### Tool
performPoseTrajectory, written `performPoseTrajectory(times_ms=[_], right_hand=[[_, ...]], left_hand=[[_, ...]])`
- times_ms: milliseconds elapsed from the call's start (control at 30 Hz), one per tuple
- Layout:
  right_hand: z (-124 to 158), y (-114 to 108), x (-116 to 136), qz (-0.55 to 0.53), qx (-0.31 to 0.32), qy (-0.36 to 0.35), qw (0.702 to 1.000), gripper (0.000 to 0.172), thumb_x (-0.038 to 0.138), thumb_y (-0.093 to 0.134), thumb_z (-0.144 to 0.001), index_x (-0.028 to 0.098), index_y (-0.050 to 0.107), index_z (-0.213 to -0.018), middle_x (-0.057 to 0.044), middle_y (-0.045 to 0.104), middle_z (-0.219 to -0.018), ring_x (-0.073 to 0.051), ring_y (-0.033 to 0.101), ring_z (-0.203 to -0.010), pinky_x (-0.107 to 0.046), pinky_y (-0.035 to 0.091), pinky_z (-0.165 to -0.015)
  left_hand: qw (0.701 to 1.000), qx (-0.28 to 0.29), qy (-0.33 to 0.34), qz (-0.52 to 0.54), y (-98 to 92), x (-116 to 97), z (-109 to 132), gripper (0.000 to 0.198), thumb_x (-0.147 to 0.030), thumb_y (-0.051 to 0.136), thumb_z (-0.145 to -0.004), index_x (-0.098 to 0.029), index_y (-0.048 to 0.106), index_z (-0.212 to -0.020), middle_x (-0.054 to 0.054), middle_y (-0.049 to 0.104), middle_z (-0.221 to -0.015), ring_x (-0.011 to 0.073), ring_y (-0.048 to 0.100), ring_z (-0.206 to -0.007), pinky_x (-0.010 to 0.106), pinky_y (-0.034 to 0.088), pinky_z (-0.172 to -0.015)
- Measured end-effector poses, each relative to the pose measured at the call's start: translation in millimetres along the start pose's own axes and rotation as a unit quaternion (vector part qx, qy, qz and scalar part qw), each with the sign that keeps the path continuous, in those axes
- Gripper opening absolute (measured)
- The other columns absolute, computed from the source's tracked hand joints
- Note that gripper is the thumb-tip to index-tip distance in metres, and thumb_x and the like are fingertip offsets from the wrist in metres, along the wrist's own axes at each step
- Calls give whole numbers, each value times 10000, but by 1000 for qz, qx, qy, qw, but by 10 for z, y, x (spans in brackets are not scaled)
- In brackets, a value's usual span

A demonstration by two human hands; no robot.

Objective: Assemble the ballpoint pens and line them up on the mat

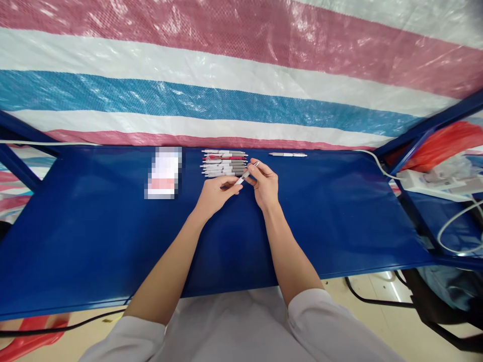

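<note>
Between my two hands, a white and grey pen (246,174) is held at a slant above the blue table (324,216). My left hand (221,195) pinches its lower white end between thumb and fingers. The fingers of my right hand (265,183) close around its upper grey end. Just behind my hands lies a row of several pens (224,161), side by side, mostly white and grey with a red one among them. Farther right, a single white pen (289,154) rests apart near the back edge.
A blurred white and pink rectangular item (163,173) lies left of the pen row. Striped plastic sheeting (226,60) hangs behind the table. Off the right end are a white power strip (433,183), a white cable (381,166) and a red bag (445,146).
</note>
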State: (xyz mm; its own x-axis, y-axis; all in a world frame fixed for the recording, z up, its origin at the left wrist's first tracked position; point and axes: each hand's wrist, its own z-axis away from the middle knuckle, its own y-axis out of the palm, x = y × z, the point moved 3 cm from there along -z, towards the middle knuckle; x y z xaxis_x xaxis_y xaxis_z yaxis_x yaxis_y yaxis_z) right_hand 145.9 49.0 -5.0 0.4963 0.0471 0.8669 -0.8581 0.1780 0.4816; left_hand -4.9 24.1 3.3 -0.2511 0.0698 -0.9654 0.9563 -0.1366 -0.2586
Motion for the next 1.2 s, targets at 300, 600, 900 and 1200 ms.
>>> performPoseTrajectory(times_ms=[300, 600, 900, 1200], right_hand=[[19, 22, 2, -38, 12, 16, 999, 309, 301, 835, -619, 237, 733, -904, 18, 780, -867, -149, 749, -789, -211, 612, -612], [34, -6, 40, -34, 27, -6, 999, 243, 283, 737, -737, 252, 728, -978, 14, 785, -965, -159, 752, -900, -262, 630, -737], [54, 14, 52, -2, 12, -25, 1000, 291, 317, 773, -715, 253, 729, -996, 4, 783, -966, -167, 746, -918, -247, 616, -696], [52, 67, 114, 5, 9, -42, 999, 307, 331, 770, -712, 255, 729, -1006, -4, 782, -1001, -176, 746, -905, -238, 605, -631]], left_hand=[[970, 148, -102, 163, 5, 3, 39, 350, -483, 695, -845, -152, 752, -943, 82, 753, -888, 194, 711, -784, 344, 580, -793], [955, 190, -107, 202, 6, -28, 51, 300, -438, 648, -887, -147, 708, -934, 58, 677, -809, 119, 590, -623, 247, 457, -557], [981, 123, -61, 138, 2, -110, 34, 362, -402, 666, -858, -167, 594, -1124, 15, 661, -740, 110, 573, -567, 242, 433, -530], [976, 155, -50, 143, 42, -79, 35, 391, -440, 610, -892, -179, 545, -1176, 9, 665, -733, 132, 623, -603, 258, 483, -561]])
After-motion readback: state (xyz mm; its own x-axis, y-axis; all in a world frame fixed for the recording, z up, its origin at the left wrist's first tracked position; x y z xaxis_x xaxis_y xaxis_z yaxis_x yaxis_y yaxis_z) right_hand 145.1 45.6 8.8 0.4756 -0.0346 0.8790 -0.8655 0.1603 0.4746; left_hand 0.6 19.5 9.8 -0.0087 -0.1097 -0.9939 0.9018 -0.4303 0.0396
